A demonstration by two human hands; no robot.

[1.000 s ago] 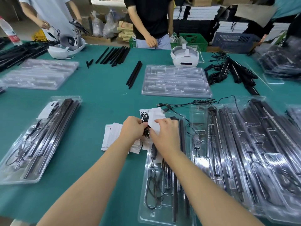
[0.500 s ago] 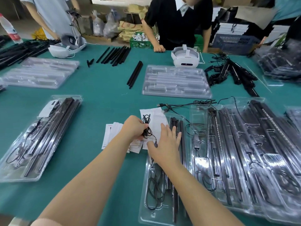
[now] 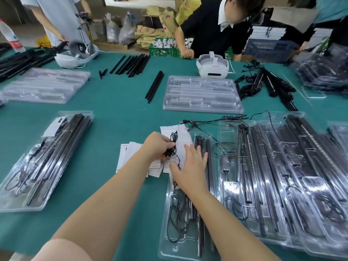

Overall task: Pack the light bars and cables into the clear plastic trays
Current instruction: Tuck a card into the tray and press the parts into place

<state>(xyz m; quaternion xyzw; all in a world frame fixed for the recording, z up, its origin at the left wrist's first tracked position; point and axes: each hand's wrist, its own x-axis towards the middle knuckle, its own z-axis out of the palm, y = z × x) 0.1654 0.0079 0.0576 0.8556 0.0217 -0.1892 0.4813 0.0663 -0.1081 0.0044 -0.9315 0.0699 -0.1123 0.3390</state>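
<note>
Your left hand [image 3: 160, 146] pinches a coiled cable [image 3: 173, 146]; right hand [image 3: 190, 166] lies flat and open on the near tray [image 3: 170, 240], which holds light bars [image 3: 202, 147]. Filled trays [image 3: 282, 185] alongside; empty tray [image 3: 202, 94], loose bars [image 3: 131, 64] remain on the bench [image 3: 116, 113].

- filled tray [image 3: 45, 159] left on the tabletop [image 3: 116, 110]
- paper slips [image 3: 131, 157] between it and the near tray [image 3: 188, 223]
- empty tray [image 3: 201, 95] behind
</note>
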